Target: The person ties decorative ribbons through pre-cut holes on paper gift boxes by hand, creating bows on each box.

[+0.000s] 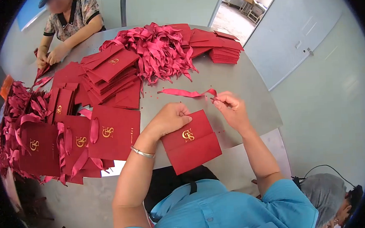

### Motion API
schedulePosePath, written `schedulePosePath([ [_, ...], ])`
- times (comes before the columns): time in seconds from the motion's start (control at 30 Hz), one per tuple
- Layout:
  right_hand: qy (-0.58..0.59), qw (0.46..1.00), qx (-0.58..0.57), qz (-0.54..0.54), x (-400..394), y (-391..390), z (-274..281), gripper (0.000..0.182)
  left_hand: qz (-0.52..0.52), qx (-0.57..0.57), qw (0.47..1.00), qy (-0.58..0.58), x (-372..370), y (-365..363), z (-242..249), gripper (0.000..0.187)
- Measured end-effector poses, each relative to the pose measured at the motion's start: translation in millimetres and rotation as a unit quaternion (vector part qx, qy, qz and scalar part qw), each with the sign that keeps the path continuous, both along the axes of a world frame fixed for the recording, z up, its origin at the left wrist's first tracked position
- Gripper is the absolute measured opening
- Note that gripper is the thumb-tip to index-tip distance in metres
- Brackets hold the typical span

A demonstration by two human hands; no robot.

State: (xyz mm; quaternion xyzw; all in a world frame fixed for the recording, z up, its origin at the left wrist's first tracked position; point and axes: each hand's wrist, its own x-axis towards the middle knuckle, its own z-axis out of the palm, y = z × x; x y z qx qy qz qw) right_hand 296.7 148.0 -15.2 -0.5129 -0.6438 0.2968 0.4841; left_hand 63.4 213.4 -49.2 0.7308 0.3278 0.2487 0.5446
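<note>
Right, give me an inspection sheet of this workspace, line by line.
Surface: grey table, scattered red specks near the ribbon.
Job's things: folded red paper bag with gold logo under the left hand; loose red ribbon lying on the table, one end at the right hand.
Clutter: ribbon heap; flat bag stacks and; finished bags with ribbon handles.
Grippers: left hand pressing the bag's top edge; right hand pinching the ribbon end.
Cables: black cable at lower right.
Surroundings: co-worker's hands at the far side; open doorway.
</note>
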Motion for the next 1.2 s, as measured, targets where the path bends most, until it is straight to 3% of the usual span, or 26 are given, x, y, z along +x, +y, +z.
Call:
schedulePosePath([
  [0.07,-0.218,0.951,0.211,-0.057,-4.7,-0.9,5.2,0.008,-0.022,-0.054,0.998,-0.019,-0.5,0.2,0.6,0.005],
  [0.1,-0.218,0.951,0.211,-0.059,-5.4,-3.0,5.7,0.008,-0.024,-0.054,0.998,-0.018,-1.2,-0.9,3.1,0.005],
  [0.17,-0.103,0.99,0.093,-0.001,-5.9,-8.9,5.9,0.01,-0.032,-0.038,0.999,0.005,-3.0,-3.4,9.4,0.005],
  [0.2,-0.103,0.99,0.095,-0.004,-6.7,-11.6,5.0,0.01,-0.035,-0.036,0.999,0.004,-2.7,-3.9,10.1,0.005],
  [0.27,0.055,0.998,-0.035,0.015,-9.3,-15.4,2.7,0.013,-0.054,-0.059,0.997,0.011,-2.3,-5.5,11.2,0.004],
  [0.37,0.128,0.988,-0.088,0.023,-16.1,-18.9,8.0,0.014,-0.073,-0.052,0.996,0.008,-2.0,-6.5,10.4,0.005],
  [0.6,0.169,0.979,-0.099,0.053,-23.7,-31.5,6.1,0.016,-0.092,-0.113,0.989,-0.025,-4.0,-8.7,13.9,0.01],
  [0.67,0.214,0.962,-0.166,0.032,-24.4,-38.4,9.4,0.016,-0.086,-0.093,0.992,-0.008,-3.3,-8.5,13.1,0.01],
  [0.83,0.224,0.964,-0.14,-0.021,-30.0,-53.2,1.9,0.017,-0.129,-0.072,0.989,-0.006,0.1,-20.7,21.1,0.009],
  [0.93,0.248,0.951,-0.185,-0.027,-33.8,-67.0,-2.8,0.017,-0.171,-0.109,0.979,-0.012,2.1,-30.9,31.7,0.008],
  [1.03,0.22,0.968,-0.115,-0.023,-34.2,-77.3,-18.8,0.016,-0.165,-0.06,0.984,0.023,4.1,-44.3,35.5,0.006],
  [1.07,0.236,0.961,-0.143,-0.027,-30.1,-80.3,-20.5,0.014,-0.152,0.067,0.985,0.048,4.7,-50.7,37.5,0.006],
  [1.1,0.239,0.96,-0.142,-0.027,-28.9,-81.4,-19.4,0.014,-0.152,0.067,0.985,0.051,7.1,-58.0,44.8,0.006],
  [1.17,0.248,0.962,-0.103,-0.051,-27.6,-85.4,-18.7,0.013,-0.119,0.199,0.968,0.101,9.9,-83.6,60.1,0.009],
  [1.2,0.247,0.96,-0.119,-0.05,-28.1,-87.4,-16.8,0.013,-0.12,0.18,0.969,0.116,10.3,-95.0,68.2,0.011],
])
